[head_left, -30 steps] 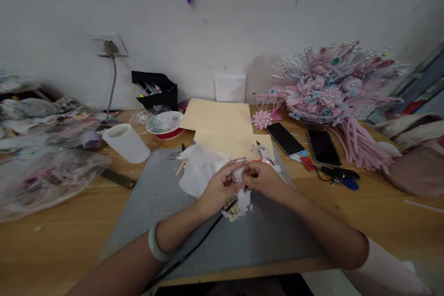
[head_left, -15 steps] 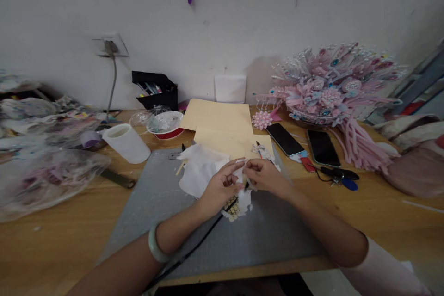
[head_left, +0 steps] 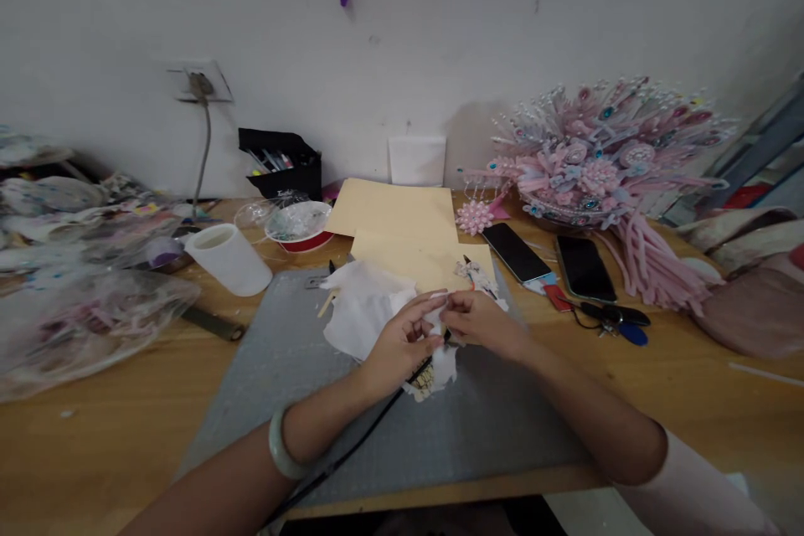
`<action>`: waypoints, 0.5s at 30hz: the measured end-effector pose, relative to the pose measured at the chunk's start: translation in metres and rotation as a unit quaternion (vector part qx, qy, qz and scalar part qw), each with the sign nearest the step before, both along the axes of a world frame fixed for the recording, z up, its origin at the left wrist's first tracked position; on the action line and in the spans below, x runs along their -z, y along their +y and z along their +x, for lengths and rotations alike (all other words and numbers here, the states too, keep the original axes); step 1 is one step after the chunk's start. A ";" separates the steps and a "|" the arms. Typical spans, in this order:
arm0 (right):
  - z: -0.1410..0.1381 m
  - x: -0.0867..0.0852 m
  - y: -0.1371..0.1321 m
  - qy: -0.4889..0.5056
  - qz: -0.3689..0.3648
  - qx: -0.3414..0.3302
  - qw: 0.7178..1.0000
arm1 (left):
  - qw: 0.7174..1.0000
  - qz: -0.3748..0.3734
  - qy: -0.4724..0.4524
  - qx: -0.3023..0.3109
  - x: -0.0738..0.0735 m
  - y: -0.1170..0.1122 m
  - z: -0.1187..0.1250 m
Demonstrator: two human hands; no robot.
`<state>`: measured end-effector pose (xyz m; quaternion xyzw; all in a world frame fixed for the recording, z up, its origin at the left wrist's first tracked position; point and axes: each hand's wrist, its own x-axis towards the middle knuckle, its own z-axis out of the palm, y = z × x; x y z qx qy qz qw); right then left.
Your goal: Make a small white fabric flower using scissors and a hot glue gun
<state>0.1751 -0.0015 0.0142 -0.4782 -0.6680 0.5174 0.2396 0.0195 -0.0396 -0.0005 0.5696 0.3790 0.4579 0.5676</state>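
Observation:
My left hand point(head_left: 400, 345) and my right hand point(head_left: 481, 320) meet above a grey cutting mat point(head_left: 276, 402). Between their closed fingers is a small piece of white fabric point(head_left: 435, 316), partly hidden by the fingertips. Just below the hands lies a torn-edged white piece with a black-and-gold pattern point(head_left: 427, 383). A black cord point(head_left: 370, 429) runs from the hands toward the mat's near edge. Left of the fingers, a larger sheet of white fabric point(head_left: 355, 314) lies on the mat. Past my right hand is a small patterned scrap point(head_left: 476, 278).
Beige card sheets point(head_left: 402, 209) lie behind the mat. At left are a white cup point(head_left: 229, 258), a red-rimmed bowl point(head_left: 300, 226), a black pen case point(head_left: 280, 163) and plastic bags point(head_left: 94, 327). On the right stand a pink beaded headdress point(head_left: 596, 159), two phones point(head_left: 585, 268) and keys point(head_left: 612, 316).
My fingertips have shifted slightly and drawn closer together at the white fabric. My right fingers sit a little lower. Everything else on the table stays where it was.

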 end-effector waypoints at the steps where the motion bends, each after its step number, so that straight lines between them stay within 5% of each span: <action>1: -0.001 0.000 -0.001 -0.012 0.009 0.006 1.000 | 1.000 0.000 0.000 -0.001 0.002 0.001 0.000; 11: 0.007 -0.001 0.009 -0.178 0.183 0.097 0.962 | 1.000 -0.005 -0.014 -0.011 0.002 0.004 -0.001; 15: 0.008 -0.007 0.009 -0.076 0.089 0.091 0.989 | 1.000 0.001 -0.010 -0.015 0.000 0.002 -0.002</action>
